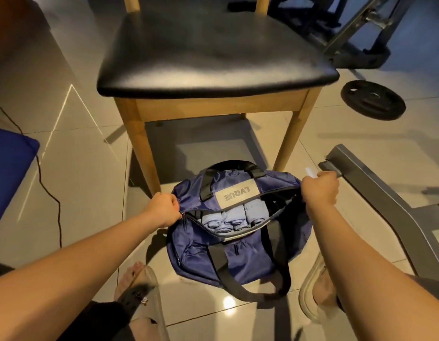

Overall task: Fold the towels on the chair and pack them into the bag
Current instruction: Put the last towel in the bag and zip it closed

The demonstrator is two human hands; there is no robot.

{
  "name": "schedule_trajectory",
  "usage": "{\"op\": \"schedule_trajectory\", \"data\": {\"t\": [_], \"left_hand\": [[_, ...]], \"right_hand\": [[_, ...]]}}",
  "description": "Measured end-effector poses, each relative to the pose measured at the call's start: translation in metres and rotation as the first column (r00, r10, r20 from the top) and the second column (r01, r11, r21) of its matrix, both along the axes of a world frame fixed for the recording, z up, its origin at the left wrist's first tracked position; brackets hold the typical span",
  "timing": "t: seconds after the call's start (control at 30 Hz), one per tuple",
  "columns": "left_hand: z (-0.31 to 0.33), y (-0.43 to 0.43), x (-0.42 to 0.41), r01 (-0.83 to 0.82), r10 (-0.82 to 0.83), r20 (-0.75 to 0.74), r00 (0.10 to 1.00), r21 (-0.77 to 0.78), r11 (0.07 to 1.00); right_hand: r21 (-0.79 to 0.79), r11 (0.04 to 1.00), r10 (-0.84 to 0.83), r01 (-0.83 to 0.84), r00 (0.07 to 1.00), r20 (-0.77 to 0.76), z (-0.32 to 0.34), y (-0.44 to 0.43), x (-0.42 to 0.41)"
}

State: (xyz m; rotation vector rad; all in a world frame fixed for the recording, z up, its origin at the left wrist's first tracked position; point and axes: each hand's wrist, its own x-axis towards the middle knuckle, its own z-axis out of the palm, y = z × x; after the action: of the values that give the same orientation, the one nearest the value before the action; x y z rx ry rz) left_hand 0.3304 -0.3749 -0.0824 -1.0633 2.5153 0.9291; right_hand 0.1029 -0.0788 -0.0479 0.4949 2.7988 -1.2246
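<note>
The left hand (pixel 164 207) pinches the left end of the zip opening of the bag (pixel 248 257). The right hand (pixel 320 189) grips the bag's right end, fingers curled. The bag stands on the floor (pixel 90 193), mouth open. Rolled towels (pixel 233 217) lie side by side inside the bag. The chair (pixel 213 52) stands just behind the bag.

Arms outstretched downward, left hand (pixel 164 209) and right hand (pixel 320 189) well apart, fingers curled on opposite ends of the bag (pixel 238 257)
</note>
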Motion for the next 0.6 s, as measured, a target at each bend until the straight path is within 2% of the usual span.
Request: {"op": "schedule_trajectory", "data": {"t": [0.1,0.17,0.27,0.33,0.47,0.6], "left_hand": [[-0.005,-0.005,0.009,-0.069,0.072,-0.046,0.996,0.076,0.995],[-0.009,-0.009,0.014,-0.092,0.098,-0.047,0.994,0.108,0.990],[-0.022,-0.019,0.022,-0.137,0.161,-0.120,0.980,0.184,0.973],[-0.014,-0.017,0.027,-0.191,0.230,-0.144,0.962,0.244,0.951],[0.006,-0.015,0.033,-0.238,0.311,-0.172,0.935,0.345,0.908],[0.029,-0.012,0.039,-0.215,0.276,-0.173,0.945,0.308,0.927]], "right_hand": [[0.098,0.977,0.203,-0.187,0.962,-0.184,0.018,-0.045,0.036],[0.124,0.912,0.410,-0.392,0.882,-0.232,0.019,-0.078,0.065],[0.078,0.740,0.671,-0.668,0.725,-0.155,0.007,-0.119,0.113],[0.032,0.618,0.785,-0.785,0.616,-0.067,-0.006,-0.139,0.141],[0.089,0.462,0.871,-0.882,0.470,0.145,-0.026,-0.160,0.177],[0.227,0.433,0.879,-0.873,0.464,0.112,-0.038,-0.162,0.194]]}}
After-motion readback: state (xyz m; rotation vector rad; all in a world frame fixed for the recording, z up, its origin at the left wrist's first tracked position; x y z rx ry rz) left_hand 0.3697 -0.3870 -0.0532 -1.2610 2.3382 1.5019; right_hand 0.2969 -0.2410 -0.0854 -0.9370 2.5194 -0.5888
